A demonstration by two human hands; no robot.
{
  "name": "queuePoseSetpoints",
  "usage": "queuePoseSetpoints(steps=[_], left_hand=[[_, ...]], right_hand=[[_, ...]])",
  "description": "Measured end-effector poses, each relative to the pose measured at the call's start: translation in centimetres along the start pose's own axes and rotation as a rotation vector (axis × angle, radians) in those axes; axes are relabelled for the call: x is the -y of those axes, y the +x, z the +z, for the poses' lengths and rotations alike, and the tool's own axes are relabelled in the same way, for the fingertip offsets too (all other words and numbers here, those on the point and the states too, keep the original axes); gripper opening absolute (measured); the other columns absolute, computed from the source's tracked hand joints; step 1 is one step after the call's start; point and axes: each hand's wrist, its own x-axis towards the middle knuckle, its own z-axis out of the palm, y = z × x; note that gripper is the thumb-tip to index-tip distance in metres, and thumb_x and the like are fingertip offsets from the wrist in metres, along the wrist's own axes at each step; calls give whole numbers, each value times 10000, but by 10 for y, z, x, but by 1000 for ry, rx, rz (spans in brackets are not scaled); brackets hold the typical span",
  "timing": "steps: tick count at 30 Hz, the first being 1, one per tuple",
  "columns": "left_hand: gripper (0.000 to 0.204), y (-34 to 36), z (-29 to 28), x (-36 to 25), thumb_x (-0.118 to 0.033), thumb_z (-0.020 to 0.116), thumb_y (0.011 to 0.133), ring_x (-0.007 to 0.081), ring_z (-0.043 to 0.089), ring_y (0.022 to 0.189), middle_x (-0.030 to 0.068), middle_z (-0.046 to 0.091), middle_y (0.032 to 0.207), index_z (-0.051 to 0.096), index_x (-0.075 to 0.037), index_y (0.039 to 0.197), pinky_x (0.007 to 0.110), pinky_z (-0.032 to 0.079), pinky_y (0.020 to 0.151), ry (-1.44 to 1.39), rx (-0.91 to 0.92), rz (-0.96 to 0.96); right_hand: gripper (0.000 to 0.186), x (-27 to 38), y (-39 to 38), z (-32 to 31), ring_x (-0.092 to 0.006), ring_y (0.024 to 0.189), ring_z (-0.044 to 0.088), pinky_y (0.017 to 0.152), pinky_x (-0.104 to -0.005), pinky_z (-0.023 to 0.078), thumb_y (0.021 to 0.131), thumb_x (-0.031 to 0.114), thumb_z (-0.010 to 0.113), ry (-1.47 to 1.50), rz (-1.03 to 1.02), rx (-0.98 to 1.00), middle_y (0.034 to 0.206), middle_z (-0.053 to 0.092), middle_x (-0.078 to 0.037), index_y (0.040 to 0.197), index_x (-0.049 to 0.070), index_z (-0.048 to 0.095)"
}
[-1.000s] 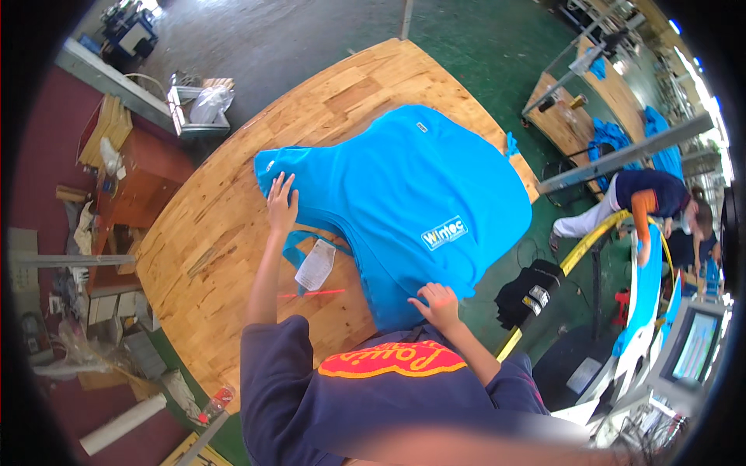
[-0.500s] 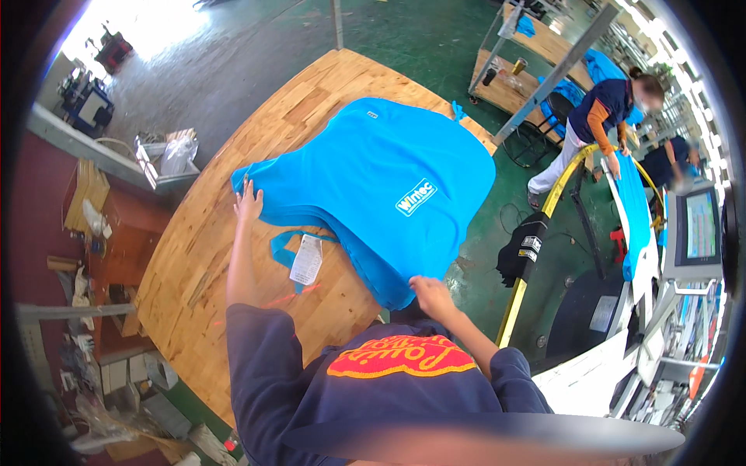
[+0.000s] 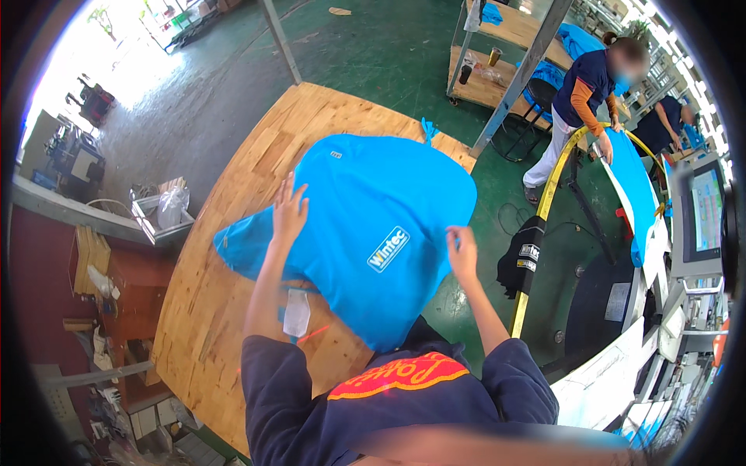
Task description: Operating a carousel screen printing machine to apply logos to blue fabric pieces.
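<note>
A stack of bright blue fabric pieces (image 3: pixel 342 202), the top one bearing a printed white-bordered patch, lies on a wooden table. Flat across the upper left part of the cloth, near its edge, is my left hand (image 3: pixel 289 211), open with fingers spread. My right hand (image 3: pixel 462 252) is at the cloth's right edge, its fingers loosely bent and apart; whether they touch the cloth is hard to tell. A white label (image 3: pixel 297 312) on a blue strip lies on the table beside my left forearm.
The wooden table (image 3: pixel 233 311) has a metal post (image 3: pixel 281 43) at its far corner and another at the right. Right of me stands a machine with a yellow-edged curved frame (image 3: pixel 550 190) and a screen (image 3: pixel 703 210). A co-worker (image 3: pixel 583 93) handles blue fabric there.
My left hand has moved right and farther in from the cloth's left tip. My right hand has gone up from the near corner along the right edge. The view has shifted.
</note>
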Motion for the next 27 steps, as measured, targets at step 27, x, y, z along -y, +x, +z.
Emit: queuePoseSetpoints(steps=[27], left_hand=[[108,186,164,-142,-120,572,899,291,599,979,58,602,1099,617,-107,995,383,490,783,-437,90,32]], right_hand=[[89,-88,138,43,-288,640,634,575,-369,478,944,139,583,-112,232,-309,771,642,-129,978,67,545]])
